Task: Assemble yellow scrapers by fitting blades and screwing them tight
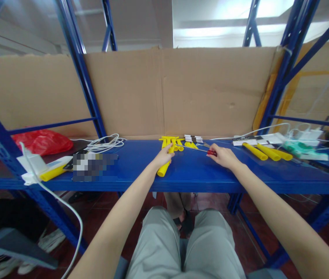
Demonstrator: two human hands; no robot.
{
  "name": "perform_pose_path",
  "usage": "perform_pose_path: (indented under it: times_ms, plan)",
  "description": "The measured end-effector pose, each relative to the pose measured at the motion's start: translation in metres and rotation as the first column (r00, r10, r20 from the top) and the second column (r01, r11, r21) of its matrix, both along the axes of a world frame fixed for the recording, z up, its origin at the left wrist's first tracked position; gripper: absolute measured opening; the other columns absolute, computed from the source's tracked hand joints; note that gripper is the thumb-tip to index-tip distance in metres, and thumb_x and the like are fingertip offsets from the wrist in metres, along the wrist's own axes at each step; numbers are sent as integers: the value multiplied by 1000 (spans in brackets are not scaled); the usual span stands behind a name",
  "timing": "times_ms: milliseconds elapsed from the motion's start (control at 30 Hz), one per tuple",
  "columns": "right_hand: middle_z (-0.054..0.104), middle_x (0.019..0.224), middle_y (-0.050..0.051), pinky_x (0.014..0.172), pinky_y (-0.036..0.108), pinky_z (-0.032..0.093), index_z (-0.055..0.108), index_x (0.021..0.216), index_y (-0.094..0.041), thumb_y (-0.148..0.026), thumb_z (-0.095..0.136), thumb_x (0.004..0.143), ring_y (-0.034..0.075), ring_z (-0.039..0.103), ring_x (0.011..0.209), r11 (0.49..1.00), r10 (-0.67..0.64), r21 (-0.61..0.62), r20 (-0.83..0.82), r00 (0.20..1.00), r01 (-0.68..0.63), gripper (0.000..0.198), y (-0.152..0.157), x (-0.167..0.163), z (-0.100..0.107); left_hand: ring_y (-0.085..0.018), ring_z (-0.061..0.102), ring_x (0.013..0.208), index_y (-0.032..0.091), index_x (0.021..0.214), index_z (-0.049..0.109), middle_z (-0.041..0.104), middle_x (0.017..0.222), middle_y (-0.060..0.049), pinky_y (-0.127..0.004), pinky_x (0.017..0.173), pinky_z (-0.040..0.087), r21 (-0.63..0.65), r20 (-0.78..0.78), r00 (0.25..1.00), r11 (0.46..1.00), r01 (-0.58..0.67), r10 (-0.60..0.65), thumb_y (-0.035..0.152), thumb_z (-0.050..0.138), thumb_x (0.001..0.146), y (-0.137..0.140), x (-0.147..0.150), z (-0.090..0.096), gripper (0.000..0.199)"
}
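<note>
My left hand [164, 155] is closed around a yellow T-shaped plastic handle [163, 170], whose round hollow end points toward me near the table's front edge. My right hand [224, 155] grips a screwdriver [211, 153] by its red handle. The long metal shaft points left, its tip at or close to the head of the yellow handle; contact is too small to make out. Just behind my left hand lie several more yellow T-shaped handles [179, 144]. Beside them are small yellow pieces [192, 145] and a stack of black-and-white packets [193, 138].
Three yellow tubes [264, 152] lie on the blue table [135, 162] at right, near a green-and-white item [305, 150]. Coiled white cable [109, 143], a red plastic bag [43, 141] and another yellow tube [53, 173] are at left. Cardboard [205, 89] stands behind, between blue posts.
</note>
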State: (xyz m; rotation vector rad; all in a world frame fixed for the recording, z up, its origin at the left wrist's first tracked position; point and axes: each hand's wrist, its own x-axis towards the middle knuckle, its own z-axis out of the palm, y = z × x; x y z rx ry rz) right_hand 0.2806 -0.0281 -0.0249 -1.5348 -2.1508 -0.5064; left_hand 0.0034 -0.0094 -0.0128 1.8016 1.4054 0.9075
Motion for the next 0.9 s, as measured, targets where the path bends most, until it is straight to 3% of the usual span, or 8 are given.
perform_pose_path:
  times_ms: [300, 700, 900]
  plan:
    - [69, 78, 5, 55, 27, 36, 57, 92, -23, -35, 50, 88, 22, 65, 73, 999, 14, 30, 41, 999, -16, 14, -3, 0, 3, -7, 53, 49, 20, 151, 24, 65, 96, -10, -19, 48, 45, 3, -10, 1000, 1000, 8, -8, 15, 48, 86, 1, -1, -1, 70]
    - [71, 103, 8, 67, 29, 45, 63, 102, -21, -33, 46, 91, 23, 66, 91, 999, 32, 22, 39, 999, -33, 23, -3, 0, 2, -6, 50, 47, 20, 152, 22, 65, 98, -10, -20, 48, 44, -2, 18, 1000, 1000, 10, -10, 15, 50, 87, 4, -2, -3, 70]
    - [71, 104, 11, 74, 31, 48, 65, 102, -19, -31, 45, 92, 23, 66, 93, 998, 52, -24, -3, 999, -52, 25, -1, -2, 1, -7, 51, 48, 18, 152, 20, 65, 93, -9, -18, 45, 43, 1, 1, 1000, 1000, 12, -12, 14, 48, 85, 3, -1, -3, 73]
